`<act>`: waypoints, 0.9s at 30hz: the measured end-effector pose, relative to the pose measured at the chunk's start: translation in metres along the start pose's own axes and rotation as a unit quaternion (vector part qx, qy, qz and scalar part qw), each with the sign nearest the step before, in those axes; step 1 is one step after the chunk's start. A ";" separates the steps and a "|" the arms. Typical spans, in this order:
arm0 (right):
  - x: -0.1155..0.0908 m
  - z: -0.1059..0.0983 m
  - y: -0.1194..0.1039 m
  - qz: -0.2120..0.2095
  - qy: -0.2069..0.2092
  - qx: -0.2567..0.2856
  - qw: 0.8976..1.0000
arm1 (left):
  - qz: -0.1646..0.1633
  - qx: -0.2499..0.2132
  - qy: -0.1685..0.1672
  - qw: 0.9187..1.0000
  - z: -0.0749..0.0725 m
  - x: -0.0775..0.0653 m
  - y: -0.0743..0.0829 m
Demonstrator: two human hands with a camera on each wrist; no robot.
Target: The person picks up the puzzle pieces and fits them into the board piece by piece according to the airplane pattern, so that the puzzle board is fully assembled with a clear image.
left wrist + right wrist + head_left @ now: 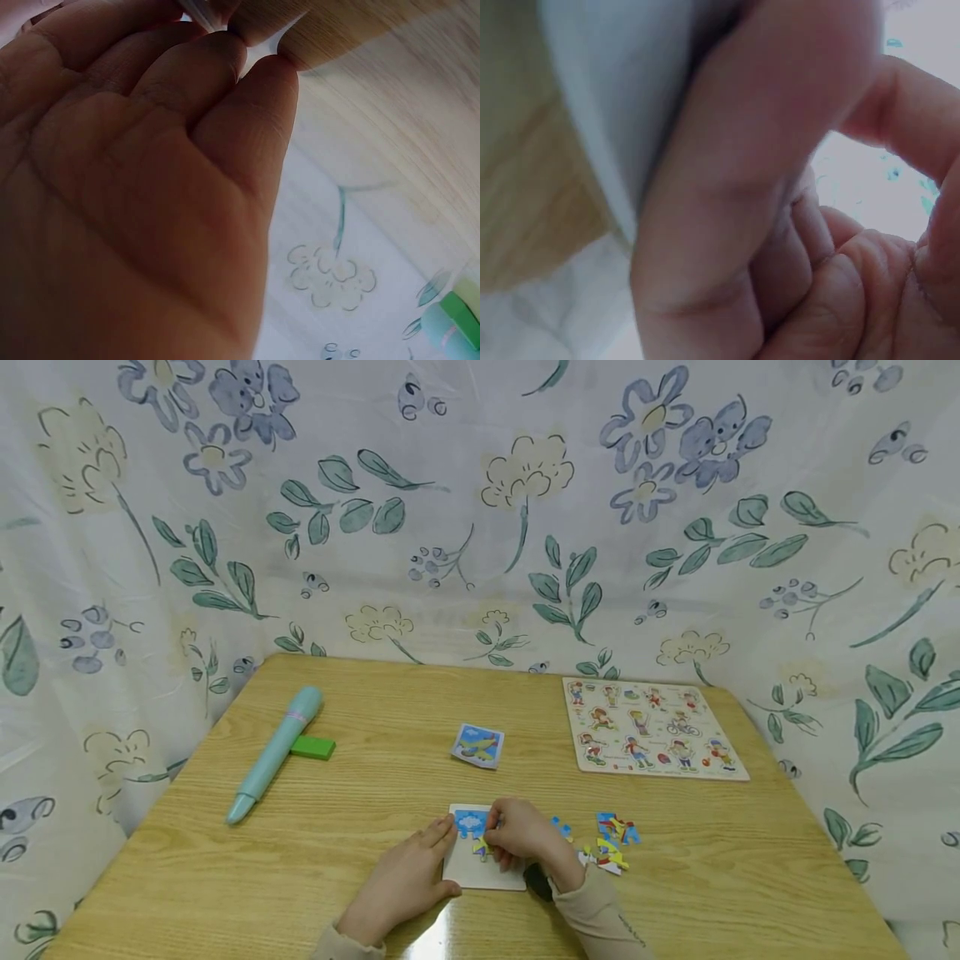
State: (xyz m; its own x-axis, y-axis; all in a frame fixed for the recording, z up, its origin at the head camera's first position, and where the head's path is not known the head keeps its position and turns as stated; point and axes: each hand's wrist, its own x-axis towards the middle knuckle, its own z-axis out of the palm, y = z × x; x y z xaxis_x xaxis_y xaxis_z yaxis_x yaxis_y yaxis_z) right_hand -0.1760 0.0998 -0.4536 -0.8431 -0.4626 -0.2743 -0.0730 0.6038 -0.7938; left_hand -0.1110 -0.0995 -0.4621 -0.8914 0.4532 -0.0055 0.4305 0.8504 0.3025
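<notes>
A white puzzle board [487, 878] lies near the front of the table, with blue cloud pieces [471, 822] at its upper left. My left hand [408, 872] rests along its left edge, fingers fairly straight and thumb at the lower corner. Over the right half of the board, my right hand [525, 833] has curled fingers and pinches a small yellow jigsaw piece [481, 847], partly hidden by the fingertips. The right wrist view shows curled fingers [727, 180] against the pale board [622, 97]. Fingers of the left hand [157, 165] reach the table in the left wrist view.
Several loose jigsaw pieces [613, 852] lie right of the board. Behind it sits a small airplane picture card [478, 746]. A peg puzzle with children figures [652, 731] is at the back right. On the left, a teal pen-shaped case [273, 756] touches a green block [313, 747].
</notes>
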 end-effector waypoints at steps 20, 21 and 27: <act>0.003 0.005 0.003 0.019 0.011 0.058 0.998 | 0.000 -0.006 0.001 1.000 0.000 -0.001 0.001; 0.003 0.004 0.003 0.021 0.009 0.070 0.997 | -0.001 -0.006 0.001 1.000 -0.001 -0.001 0.001; 0.003 0.002 0.004 0.025 0.009 0.133 0.991 | -0.001 -0.010 -0.001 1.000 0.000 0.000 0.001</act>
State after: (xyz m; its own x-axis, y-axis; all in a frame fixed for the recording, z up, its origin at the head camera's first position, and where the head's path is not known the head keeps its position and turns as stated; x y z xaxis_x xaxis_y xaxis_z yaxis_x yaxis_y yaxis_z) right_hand -0.1778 0.0998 -0.4583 -0.8512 -0.4233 -0.3102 0.1110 0.4324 -0.8948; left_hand -0.1107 -0.0991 -0.4618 -0.8921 0.4519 -0.0071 0.4259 0.8459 0.3211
